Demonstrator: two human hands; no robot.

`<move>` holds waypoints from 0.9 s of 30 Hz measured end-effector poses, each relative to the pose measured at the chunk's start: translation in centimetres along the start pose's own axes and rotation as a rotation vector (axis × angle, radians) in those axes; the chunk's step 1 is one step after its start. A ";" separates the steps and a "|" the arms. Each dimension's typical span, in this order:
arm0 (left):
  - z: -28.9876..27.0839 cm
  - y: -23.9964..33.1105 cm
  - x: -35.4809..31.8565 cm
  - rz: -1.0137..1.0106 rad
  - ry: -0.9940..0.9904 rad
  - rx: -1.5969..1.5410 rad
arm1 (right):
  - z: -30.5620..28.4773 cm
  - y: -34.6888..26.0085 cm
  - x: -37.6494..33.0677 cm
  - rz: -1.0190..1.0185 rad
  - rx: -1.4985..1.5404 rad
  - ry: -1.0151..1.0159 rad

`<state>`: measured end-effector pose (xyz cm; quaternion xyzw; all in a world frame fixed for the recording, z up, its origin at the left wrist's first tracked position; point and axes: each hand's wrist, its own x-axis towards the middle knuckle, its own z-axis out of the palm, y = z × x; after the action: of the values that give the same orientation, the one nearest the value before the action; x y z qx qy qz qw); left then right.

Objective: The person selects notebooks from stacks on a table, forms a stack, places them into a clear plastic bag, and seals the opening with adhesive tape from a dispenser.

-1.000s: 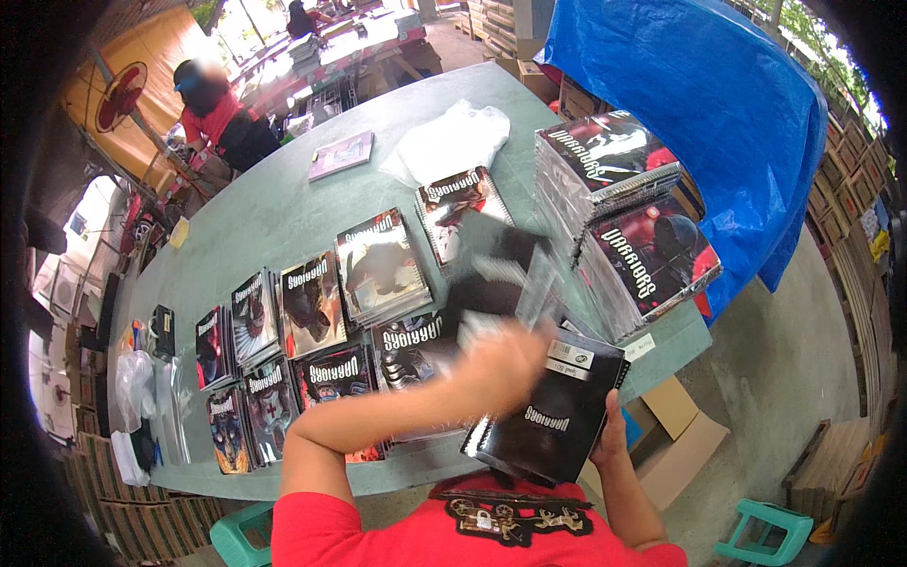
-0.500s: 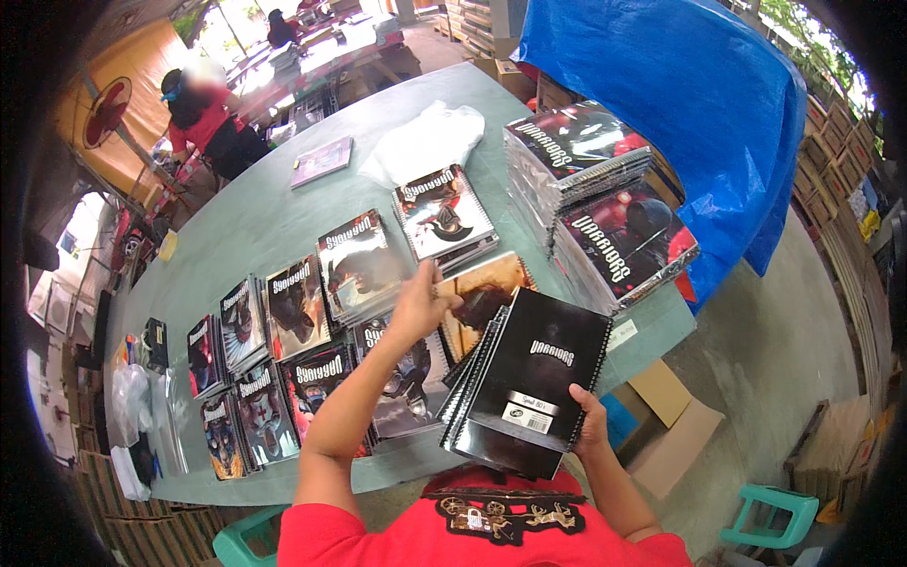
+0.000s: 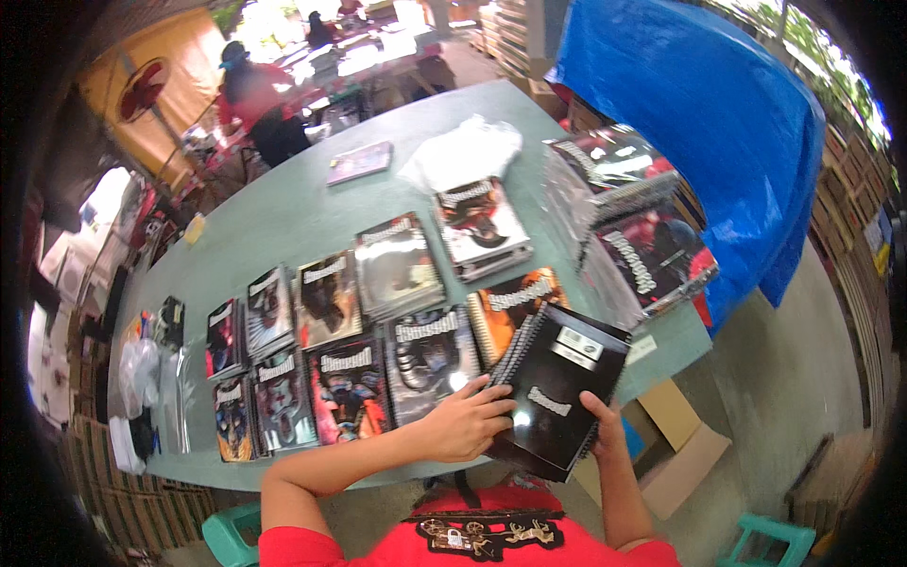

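A stack of black-backed spiral notebooks (image 3: pixel 567 392) is tilted against the table's near edge in front of me. My right hand (image 3: pixel 607 425) grips its right side, thumb on top. My left hand (image 3: pixel 472 416) lies along the wire-bound left side, fingers closed against it, some fingertips hidden. A white barcode label shows near the stack's far end. Just beyond, partly covered by the stack, is a notebook with an orange cover (image 3: pixel 524 298). Left of my hands lies a grey-covered notebook pile (image 3: pixel 433 359), and past it a red-covered pile (image 3: pixel 348 392).
Two rows of notebook piles continue leftward on the green table (image 3: pixel 302 208). Plastic-wrapped notebook stacks (image 3: pixel 652 260) stand at the right beside a blue tarp (image 3: pixel 699 123). Clear plastic (image 3: pixel 468 151) lies farther back. An open carton (image 3: pixel 680 444) and green stools (image 3: pixel 770 541) are below; a person (image 3: pixel 255 99) stands beyond.
My left hand has come back from the orange-covered notebook to the stack's bound side. The stack has been turned end for end, its label now at the far end. The whole view has shifted slightly.
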<state>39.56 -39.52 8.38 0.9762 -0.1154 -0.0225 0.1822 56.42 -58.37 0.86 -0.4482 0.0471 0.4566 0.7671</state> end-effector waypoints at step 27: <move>-0.7 3.4 -75.7 -0.976 1.688 -0.744 | 53.4 54.6 -19.2 -0.319 -0.472 -1.148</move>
<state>-34.75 -24.67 10.37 0.4973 0.4709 0.5619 0.4639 -13.19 -22.11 6.61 -0.2907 -0.5403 0.5023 0.6093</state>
